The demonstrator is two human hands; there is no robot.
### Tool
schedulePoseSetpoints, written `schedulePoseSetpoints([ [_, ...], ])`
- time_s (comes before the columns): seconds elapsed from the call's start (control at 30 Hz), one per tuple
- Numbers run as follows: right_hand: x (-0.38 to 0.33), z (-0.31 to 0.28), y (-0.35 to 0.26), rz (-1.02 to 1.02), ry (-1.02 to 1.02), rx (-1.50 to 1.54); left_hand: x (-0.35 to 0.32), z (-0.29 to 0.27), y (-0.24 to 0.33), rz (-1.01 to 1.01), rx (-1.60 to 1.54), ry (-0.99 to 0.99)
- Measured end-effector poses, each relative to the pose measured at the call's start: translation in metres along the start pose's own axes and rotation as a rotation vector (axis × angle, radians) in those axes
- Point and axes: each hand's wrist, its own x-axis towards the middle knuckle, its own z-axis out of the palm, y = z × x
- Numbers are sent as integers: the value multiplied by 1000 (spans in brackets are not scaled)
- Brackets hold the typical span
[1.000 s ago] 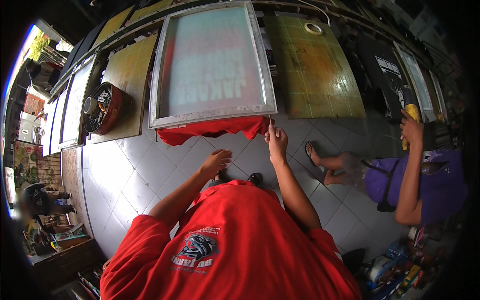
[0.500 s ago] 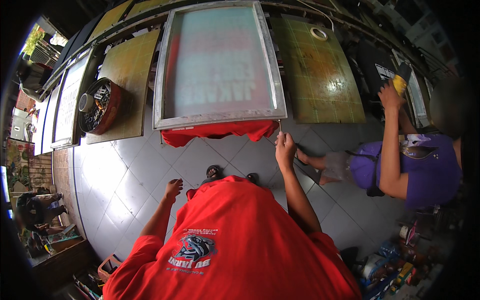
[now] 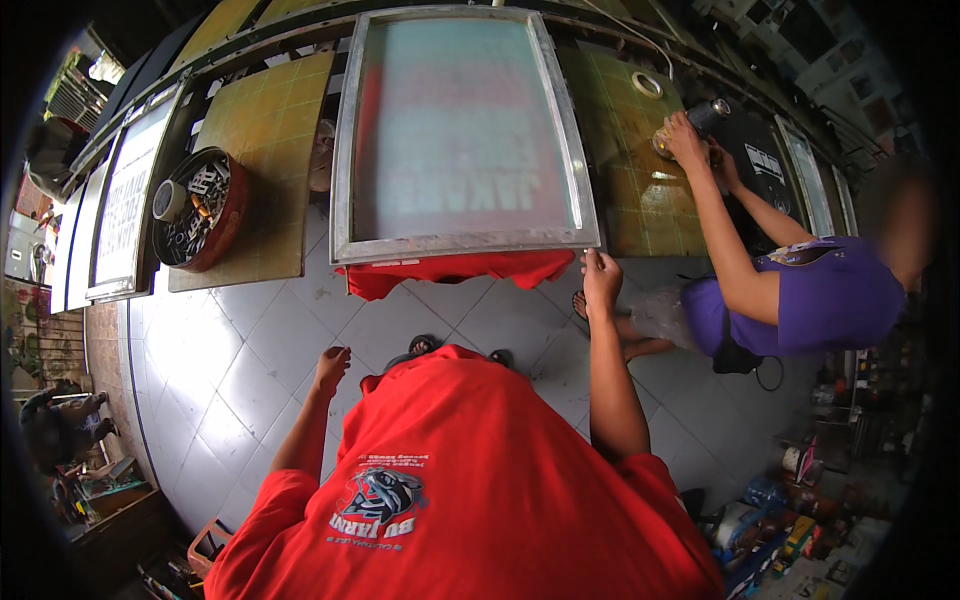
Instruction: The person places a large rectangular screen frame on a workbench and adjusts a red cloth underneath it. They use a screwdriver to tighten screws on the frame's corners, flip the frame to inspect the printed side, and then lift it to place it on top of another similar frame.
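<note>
Along a row of work boards above the floor of pale grey tiles (image 3: 405,310), a rectangular screen with milky, translucent mesh in a worn grey frame (image 3: 460,140) lies straight ahead of me, with crumpled bright red cloth (image 3: 460,271) showing below its near edge. My right hand (image 3: 602,283) is raised at the frame's near right corner, thumb and fingers drawn together; I cannot tell whether they pinch anything or touch the frame. My left hand (image 3: 331,369) hangs well apart from the screen, over the tiles, its fingers loosely curled; whether they close on something I cannot make out. To the left, a round reddish-brown tub (image 3: 236,205) of small pieces sits on a yellowish, grid-lined board (image 3: 275,140). To the right, a co-worker in a purple shirt (image 3: 800,300) grips a dark, cylindrical tool (image 3: 711,114) near a cream ring of tape (image 3: 652,95).
</note>
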Motion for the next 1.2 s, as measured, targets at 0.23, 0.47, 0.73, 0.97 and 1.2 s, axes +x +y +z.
schedulePoseSetpoints([
  [0.23, -4, 10, -6, 95, 75, -31, 10, -23, -37, -21, -58, 90],
  [0.47, -5, 11, -9, 256, 67, 170, 26, -62, -63, -89, 44, 24],
  [0.73, -5, 12, 0, 136, 12, 70, 39, -81, -61, -44, 49, 34],
  [0.97, -12, 14, -2, 347, 64, 318, 41, -85, -52, -2, 39, 39],
  [1.2, -9, 15, -10, 313, 108, 281, 39, -89, -51, -35, 92, 57],
])
